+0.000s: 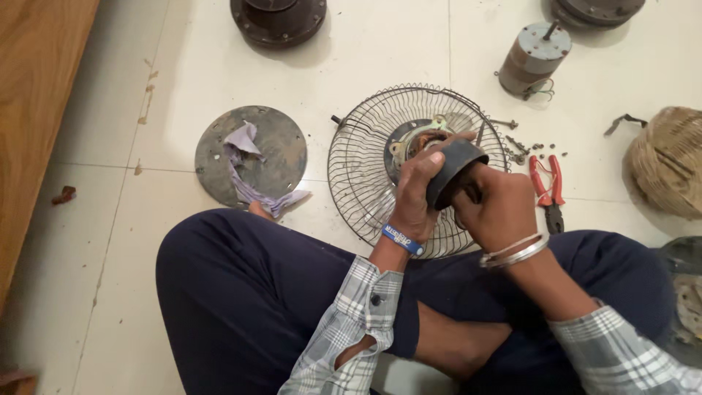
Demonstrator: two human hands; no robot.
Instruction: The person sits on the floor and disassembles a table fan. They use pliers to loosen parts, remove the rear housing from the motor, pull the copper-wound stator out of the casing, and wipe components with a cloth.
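Black cup-shaped part (455, 170), dark and round with an open mouth, is being held between both hands above the person's crossed legs, just in front of the wire fan guard (365, 172). Left hand (417, 197) is wrapping around the part's near side, fingers curled over its rim, gripping it. Right hand (497, 208) is closing against the part's lower right side; its fingertips are tucking under or into the part, and whether they are pinching a small tool there cannot be told.

Fan guard is lying flat on the pale tiled floor (110, 241), with a motor core of copper windings (420, 139) sitting at its centre, partly hidden by the hands. Left wrist is wearing a blue band (402, 239); right wrist is wearing metal bangles (515, 252).

Surroundings: red-handled pliers (547, 190) are lying on the floor just right of the guard, with small screws (523, 148) scattered near them. A round rusty metal plate (281, 146) is lying to the left of the guard, a pale crumpled rag (245, 164) resting on it. A grey cylindrical motor (534, 60) is standing well beyond the guard. A dark round housing (278, 20) is sitting at the top edge. A ball of coarse twine (669, 161) is sitting at far right.
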